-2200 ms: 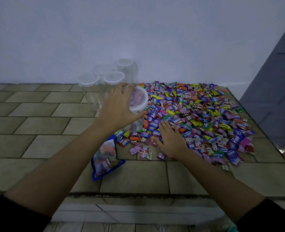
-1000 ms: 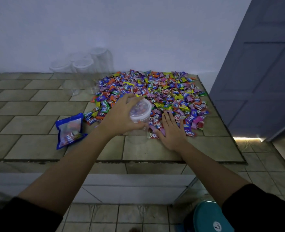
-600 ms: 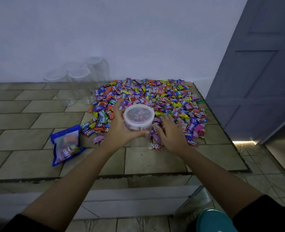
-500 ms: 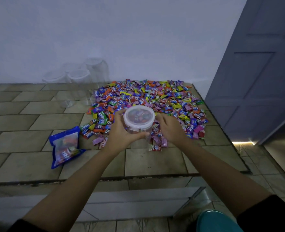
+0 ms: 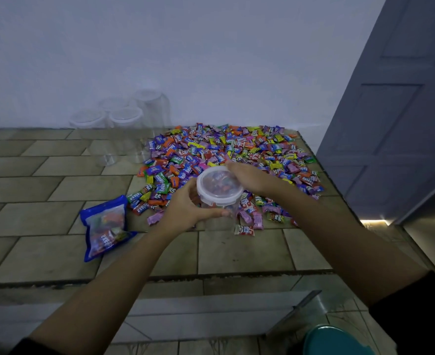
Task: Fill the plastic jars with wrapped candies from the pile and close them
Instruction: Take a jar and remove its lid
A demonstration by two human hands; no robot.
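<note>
From the head view, the left hand grasps a clear plastic jar, fingers wrapped round its wall just under the lid. The jar is between the two hands, over the near edge of the candy pile; whether its base rests on the surface cannot be made out. Wrapped candies show through the lid, so it looks filled and at the closing step. The right hand lies against the far right rim of the lid, but it is unclear whether its fingers pinch the rim or only press on it.

The jar is likely light even when full, with thin walls that flex if squeezed and a smooth, somewhat slippery skin. The stiffest place to hold is high on the wall near the rim, where the left hand already is. The lid should be pressed evenly round its edge.

Beyond the left hand stand empty jars. A blue bag lies just outside the left wrist.
</note>
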